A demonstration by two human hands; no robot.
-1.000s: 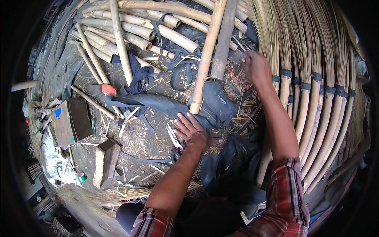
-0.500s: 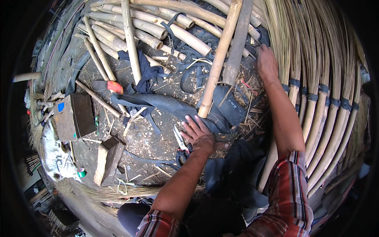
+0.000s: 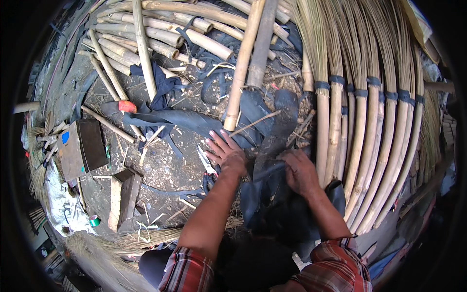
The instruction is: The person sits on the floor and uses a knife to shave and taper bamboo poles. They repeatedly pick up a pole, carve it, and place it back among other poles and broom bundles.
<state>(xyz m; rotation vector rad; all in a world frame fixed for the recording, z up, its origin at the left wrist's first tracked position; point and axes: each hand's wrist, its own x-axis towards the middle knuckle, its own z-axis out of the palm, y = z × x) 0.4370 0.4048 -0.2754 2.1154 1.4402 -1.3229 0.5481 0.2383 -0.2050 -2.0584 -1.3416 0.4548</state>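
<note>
black rubber strip (image 3: pixel 272 141), tan brooms (image 3: pixel 360 141)

Illumination is even, diffuse daylight; shadows under the bamboo poles (image 3: pixel 243 63) and the hands are soft and short, and no glare is present. The fisheye lens bends straight edges strongly toward the rim, and a black vignette surrounds the circular picture. The centre is sharp, while detail softens and darkens toward the edges.

We wear a plaid shirt in red, white and dark checks, sleeves (image 3: pixel 187 272) rolled above the elbows at the lower edge of the frame. Our forearms are bare, as are the left hand (image 3: pixel 227 155) and right hand (image 3: pixel 300 171).
</note>
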